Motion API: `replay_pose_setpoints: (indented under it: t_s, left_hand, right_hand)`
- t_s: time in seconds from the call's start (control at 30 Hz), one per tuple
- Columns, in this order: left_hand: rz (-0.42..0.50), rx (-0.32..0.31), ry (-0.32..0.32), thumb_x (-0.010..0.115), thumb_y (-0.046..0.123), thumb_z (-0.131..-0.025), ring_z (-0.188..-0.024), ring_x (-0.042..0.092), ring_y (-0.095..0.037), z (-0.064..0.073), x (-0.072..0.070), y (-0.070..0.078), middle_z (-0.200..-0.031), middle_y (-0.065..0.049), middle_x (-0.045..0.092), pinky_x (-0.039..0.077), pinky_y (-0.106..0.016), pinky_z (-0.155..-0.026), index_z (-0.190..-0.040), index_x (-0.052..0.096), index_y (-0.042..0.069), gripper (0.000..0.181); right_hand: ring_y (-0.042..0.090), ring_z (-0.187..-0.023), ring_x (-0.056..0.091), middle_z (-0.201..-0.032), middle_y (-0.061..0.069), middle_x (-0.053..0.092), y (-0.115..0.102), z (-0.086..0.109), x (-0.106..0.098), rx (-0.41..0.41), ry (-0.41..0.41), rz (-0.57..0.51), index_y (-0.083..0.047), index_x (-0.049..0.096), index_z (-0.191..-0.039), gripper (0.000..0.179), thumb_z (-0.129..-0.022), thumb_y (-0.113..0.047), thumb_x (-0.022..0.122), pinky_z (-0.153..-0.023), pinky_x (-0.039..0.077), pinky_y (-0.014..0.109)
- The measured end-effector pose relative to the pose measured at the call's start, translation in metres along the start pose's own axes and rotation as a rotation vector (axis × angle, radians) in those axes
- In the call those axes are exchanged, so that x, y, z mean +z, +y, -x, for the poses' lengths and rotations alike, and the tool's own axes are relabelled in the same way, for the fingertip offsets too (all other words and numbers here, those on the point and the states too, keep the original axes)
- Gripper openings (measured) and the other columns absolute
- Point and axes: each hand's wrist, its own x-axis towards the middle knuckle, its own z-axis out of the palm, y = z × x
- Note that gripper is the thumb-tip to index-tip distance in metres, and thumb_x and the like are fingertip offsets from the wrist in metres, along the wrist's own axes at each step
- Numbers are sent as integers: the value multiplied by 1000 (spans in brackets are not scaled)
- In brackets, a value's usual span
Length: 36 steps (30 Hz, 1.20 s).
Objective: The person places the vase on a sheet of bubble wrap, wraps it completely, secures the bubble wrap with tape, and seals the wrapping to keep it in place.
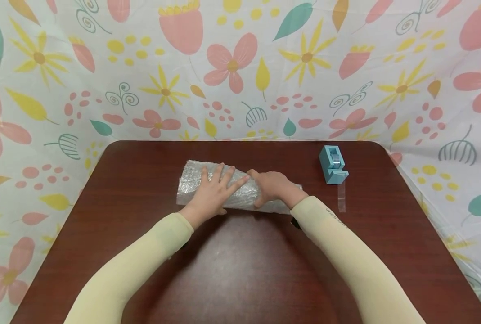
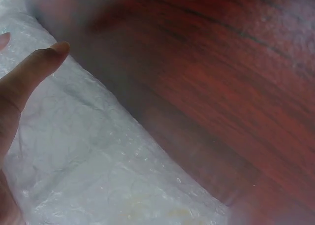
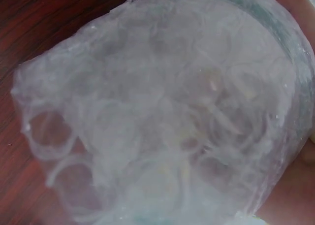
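A rolled bundle of bubble wrap lies across the far middle of the table. My left hand rests on top of its left half, fingers spread. In the left wrist view the thumb lies along the wrap's near side. My right hand grips the bundle right of its middle, thumb on the near side and fingers over the top. The right wrist view looks at the bundle's crumpled end. A greenish band shows through the plastic there; what is inside cannot be made out.
A light-blue tape dispenser stands on the dark wooden table to the right of the bundle, a strip of clear tape hanging from its front. A flower-printed cloth hangs behind the table and around its sides.
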Motion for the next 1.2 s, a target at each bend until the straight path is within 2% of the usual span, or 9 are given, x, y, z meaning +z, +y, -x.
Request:
replay_pose_setpoints:
  t_s: [0.3,0.53,0.7,0.8,0.87,0.93,1.07,1.2]
  left_hand:
    - [26,-18,5,88,63,-68,-143,47,-42,-4,2,1,-157,-14,44,49,-64,-102,-162,25,31,118]
    - [-7,-18,56,87,69,-63,-137,53,-41,-6,3,-2,-151,-14,49,53,-59,-98,-158,33,33,115]
    - [76,-1,49,90,63,-64,-137,51,-44,-9,3,-4,-151,-17,48,51,-63,-101,-157,36,31,112]
    - [109,8,58,91,61,-64,-136,51,-44,-11,3,-6,-150,-17,48,51,-63,-100,-155,37,30,111]
    - [130,14,56,93,59,-62,-135,51,-44,-14,3,-7,-149,-17,48,52,-64,-99,-155,39,30,111]
    - [157,17,34,94,58,-61,-135,51,-45,-17,3,-9,-149,-18,48,51,-64,-100,-155,39,29,112]
    - [219,24,-38,94,56,-61,-137,50,-45,-23,0,-16,-150,-19,47,50,-65,-102,-156,38,29,113]
    - [270,26,-102,95,52,-64,-136,50,-45,-30,-3,-22,-150,-19,47,49,-66,-103,-155,37,29,111]
  right_hand:
    - [19,-80,68,-106,9,77,5,-5,-2,-20,-23,-26,-5,30,-155,102,-77,-40,86,-84,58,41]
    - [20,-81,69,-102,10,76,8,-7,-4,-59,-12,-71,-3,33,-151,99,-76,-36,87,-83,58,41]
    - [26,-101,72,-122,13,73,8,-5,-3,-46,4,-77,-3,32,-156,102,-78,-40,87,-94,57,45]
    - [29,-111,70,-130,14,70,9,1,0,-64,89,-69,-3,37,-155,99,-78,-39,87,-96,57,47]
    - [33,-120,66,-138,16,66,9,6,5,-73,177,-37,-2,39,-154,98,-78,-38,88,-100,55,51]
    - [37,-130,61,-147,19,59,7,15,11,-71,273,-5,-2,38,-156,99,-78,-39,87,-105,52,56]
    - [44,-146,44,-160,22,43,-2,34,28,-6,450,90,-5,31,-160,104,-80,-45,85,-111,42,66]
    - [47,-151,34,-165,23,33,-9,46,46,36,549,175,-9,30,-160,111,-76,-54,86,-110,40,71]
